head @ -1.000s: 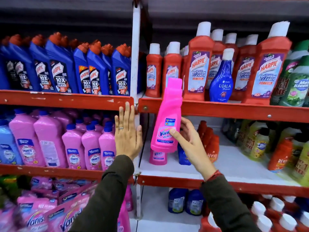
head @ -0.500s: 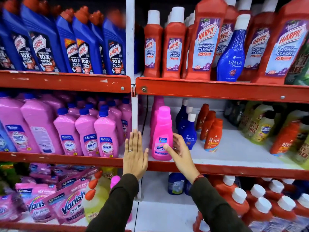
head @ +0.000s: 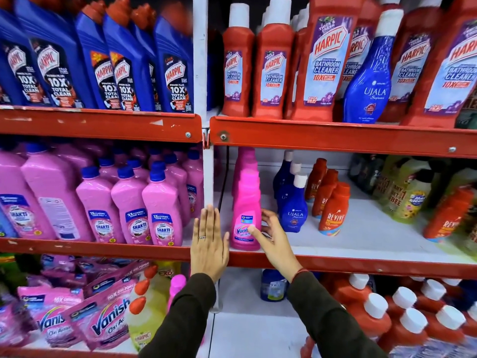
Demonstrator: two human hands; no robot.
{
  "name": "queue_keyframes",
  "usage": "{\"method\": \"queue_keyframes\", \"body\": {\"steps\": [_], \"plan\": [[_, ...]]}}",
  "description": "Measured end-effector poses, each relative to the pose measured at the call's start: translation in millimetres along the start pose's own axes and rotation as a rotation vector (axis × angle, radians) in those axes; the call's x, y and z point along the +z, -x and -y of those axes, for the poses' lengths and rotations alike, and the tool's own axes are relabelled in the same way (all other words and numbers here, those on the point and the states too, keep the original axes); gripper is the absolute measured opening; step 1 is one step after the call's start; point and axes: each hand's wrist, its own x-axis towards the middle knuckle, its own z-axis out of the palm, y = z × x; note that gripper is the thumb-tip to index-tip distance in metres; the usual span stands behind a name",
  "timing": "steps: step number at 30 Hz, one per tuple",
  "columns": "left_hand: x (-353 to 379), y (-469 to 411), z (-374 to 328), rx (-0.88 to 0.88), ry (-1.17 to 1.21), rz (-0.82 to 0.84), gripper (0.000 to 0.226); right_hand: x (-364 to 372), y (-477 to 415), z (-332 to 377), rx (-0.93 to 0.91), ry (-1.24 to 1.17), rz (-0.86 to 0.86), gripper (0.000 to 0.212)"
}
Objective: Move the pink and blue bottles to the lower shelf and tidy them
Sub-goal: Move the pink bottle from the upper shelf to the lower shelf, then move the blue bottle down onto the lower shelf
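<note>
we see the bright pink plastic vanish bottle (head: 246, 218) standing upright at the front left corner of the white lower shelf with red metal lip (head: 361, 244), between the two hands. the right hand (head: 273, 241) is at the bottle's right side, fingers spread and curled; its thumb tip rests on the front label and the fingertips (head: 265, 215) reach round the right flank, so the grasp looks loose rather than clamped. the left hand (head: 209, 244) is flat, fingers straight and together, palm toward the white upright post (head: 207, 177), just left of the bottle; we cannot tell if it touches. just right of the right fingers stands a dark blue ujala bottle with white cap (head: 293, 208). another blue ujala bottle (head: 366, 81) stands on the shelf above, well above the fingers, among red harpic bottles (head: 317, 63).
</note>
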Motion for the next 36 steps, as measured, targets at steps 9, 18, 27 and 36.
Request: {"method": "queue_keyframes", "body": {"steps": [9, 18, 27, 36], "plan": [[1, 0, 0, 0.01, -0.023, -0.002, 0.075, -6, -3, -2, 0.004, 0.019, 0.075, 0.043], [-20, -6, -17, -0.042, -0.011, 0.013, 0.071, -17, 13, -1, -0.228, 0.509, -0.168, 0.044], [-61, -91, -94, 0.025, 0.107, -0.157, 0.073, -80, 11, 60, -0.598, 0.965, -0.514, 0.057], [-102, -190, -147, 0.105, 0.157, -0.298, 0.064, -152, -13, 159, -0.708, 0.972, -0.766, 0.063]]}}
